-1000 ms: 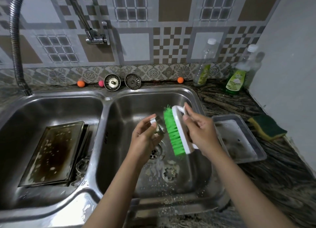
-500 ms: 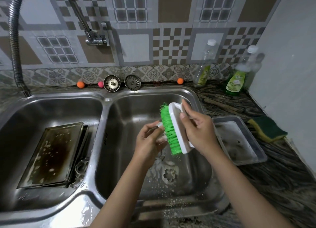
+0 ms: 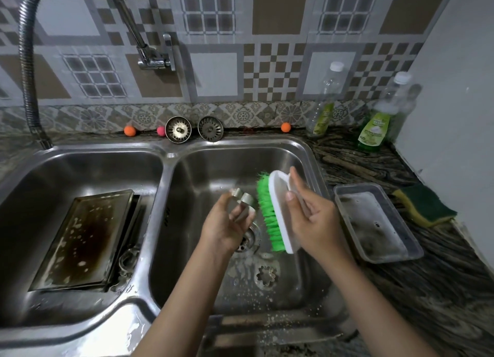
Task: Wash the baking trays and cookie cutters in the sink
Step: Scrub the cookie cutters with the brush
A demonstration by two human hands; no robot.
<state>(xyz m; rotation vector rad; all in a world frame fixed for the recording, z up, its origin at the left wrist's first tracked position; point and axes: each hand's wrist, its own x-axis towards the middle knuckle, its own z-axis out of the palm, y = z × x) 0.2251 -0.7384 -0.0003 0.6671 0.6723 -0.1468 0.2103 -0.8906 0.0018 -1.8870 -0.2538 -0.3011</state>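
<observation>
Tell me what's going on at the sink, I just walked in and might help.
A person is scrubbing over the right basin. The left hand holds a small metal cookie cutter; the right hand grips a green-bristled scrub brush beside it. A flower-shaped cutter lies on the basin floor, a soapy, stained baking tray sits in the left basin, and another tray rests on the counter.

View: one head-worn wide-angle camera, no second view to share with.
Position: above the near edge of the double sink [image 3: 171, 153], close in.
Direction: forward and steeply down, towards the tiled wall [image 3: 213, 70] in the upper frame.
Nearness: both forearms enter from the bottom edge; hands at centre frame.
Coverage: bench [image 3: 441, 289] at right, lines bowed near the edges.
</observation>
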